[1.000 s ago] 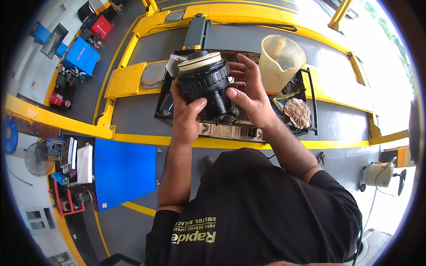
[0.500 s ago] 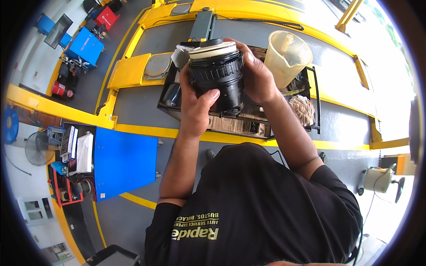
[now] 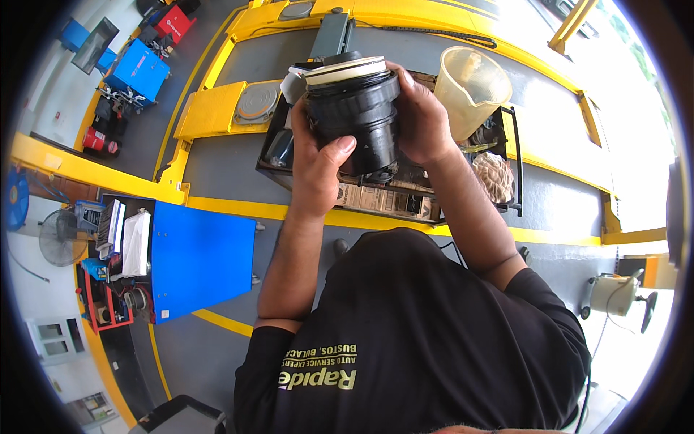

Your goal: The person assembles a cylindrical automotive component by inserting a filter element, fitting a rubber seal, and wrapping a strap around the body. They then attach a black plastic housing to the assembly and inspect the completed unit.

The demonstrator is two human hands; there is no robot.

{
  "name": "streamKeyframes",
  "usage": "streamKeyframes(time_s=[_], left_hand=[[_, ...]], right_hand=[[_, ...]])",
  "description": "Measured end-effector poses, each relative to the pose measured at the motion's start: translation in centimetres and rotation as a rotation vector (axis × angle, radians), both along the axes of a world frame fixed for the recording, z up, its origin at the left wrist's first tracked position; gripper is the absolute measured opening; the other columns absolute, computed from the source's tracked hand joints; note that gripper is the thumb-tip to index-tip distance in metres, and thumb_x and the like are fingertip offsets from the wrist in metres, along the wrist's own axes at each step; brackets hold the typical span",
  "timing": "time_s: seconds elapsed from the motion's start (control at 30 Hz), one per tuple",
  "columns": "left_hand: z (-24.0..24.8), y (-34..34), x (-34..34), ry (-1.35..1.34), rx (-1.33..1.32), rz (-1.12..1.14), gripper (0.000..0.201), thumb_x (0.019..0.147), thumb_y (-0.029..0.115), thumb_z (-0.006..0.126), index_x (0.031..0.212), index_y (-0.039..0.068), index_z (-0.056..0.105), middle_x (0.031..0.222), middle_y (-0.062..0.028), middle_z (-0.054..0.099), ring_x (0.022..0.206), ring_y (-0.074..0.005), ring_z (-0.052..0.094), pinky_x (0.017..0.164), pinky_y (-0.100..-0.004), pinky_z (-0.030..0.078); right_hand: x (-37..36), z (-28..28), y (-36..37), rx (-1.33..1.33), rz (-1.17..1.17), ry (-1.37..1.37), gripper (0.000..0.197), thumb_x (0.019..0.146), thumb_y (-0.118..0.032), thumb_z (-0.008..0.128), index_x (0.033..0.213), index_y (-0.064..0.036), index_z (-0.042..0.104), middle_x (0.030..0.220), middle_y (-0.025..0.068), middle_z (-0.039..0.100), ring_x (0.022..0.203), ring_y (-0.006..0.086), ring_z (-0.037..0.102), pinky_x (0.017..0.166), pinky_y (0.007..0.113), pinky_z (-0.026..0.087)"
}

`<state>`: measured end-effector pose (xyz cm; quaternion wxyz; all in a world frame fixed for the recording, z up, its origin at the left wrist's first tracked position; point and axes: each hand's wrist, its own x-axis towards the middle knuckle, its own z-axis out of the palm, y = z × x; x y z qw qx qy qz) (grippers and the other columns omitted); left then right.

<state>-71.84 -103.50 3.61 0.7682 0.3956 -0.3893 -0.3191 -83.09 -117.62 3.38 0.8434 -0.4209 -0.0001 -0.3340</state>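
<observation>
Both hands hold a black plastic cylinder (image 3: 353, 116) that looks like a filter housing. It has a wide collar, a narrower lower body, and a cream ring (image 3: 345, 70) at its far end with a black round part on top. My left hand (image 3: 316, 170) wraps the near left side, thumb lying across the lower body. On the right, my right hand (image 3: 425, 123) grips the collar, its fingers mostly hidden behind. The cylinder is held above a dark cart (image 3: 278, 176), tilted with its cream end away from me.
On the cart stand a translucent measuring jug (image 3: 473, 87) and a bundle of pale rags (image 3: 493, 177); cardboard boxes (image 3: 372, 199) sit lower down. Yellow lift rails (image 3: 217, 108) surround it. To the left is a blue cabinet (image 3: 202, 260), with a grey wheeled unit (image 3: 613, 295) at right.
Both hands and the cylinder have shifted slightly away from me. The collar's ribs look less distinct now. My grip stays much the same.
</observation>
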Motion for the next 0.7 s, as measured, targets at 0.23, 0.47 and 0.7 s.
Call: streamKeyframes(time_s=[0.23,0.47,0.7], left_hand=[[0.27,0.03,0.44,-0.040,0.005,-0.048,0.078,0.088,0.007,0.066,0.157,0.002,0.029,0.141,-0.0136,0.056,0.126,-0.0205,0.059,0.111,-0.0368,0.049],[0.04,-0.33,0.45,-0.083,-0.020,-0.032,0.077,0.088,0.007,0.067,0.155,0.002,0.031,0.140,-0.0140,0.056,0.126,-0.0205,0.059,0.111,-0.0366,0.048],[-0.45,-0.44,0.97,-0.006,0.012,-0.022,0.076,0.088,0.010,0.067,0.155,0.001,0.031,0.139,-0.0144,0.056,0.125,-0.0204,0.060,0.111,-0.0363,0.048]], right_hand=[[0.35,-0.56,0.12,-0.062,-0.081,0.050,0.064,0.107,-0.047,0.053,0.155,-0.0045,0.044,0.148,0.0141,0.058,0.136,0.0281,0.055,0.116,0.045,0.042],[0.32,-0.46,-0.14,-0.013,0.035,-0.024,0.074,0.105,-0.045,0.063,0.160,-0.0048,0.035,0.148,0.0125,0.056,0.137,0.0246,0.055,0.117,0.043,0.041],[0.93,-1.01,0.06,-0.118,-0.036,-0.008,0.073,0.106,-0.045,0.063,0.161,-0.0059,0.035,0.143,0.0118,0.057,0.133,0.0216,0.056,0.113,0.040,0.044]])
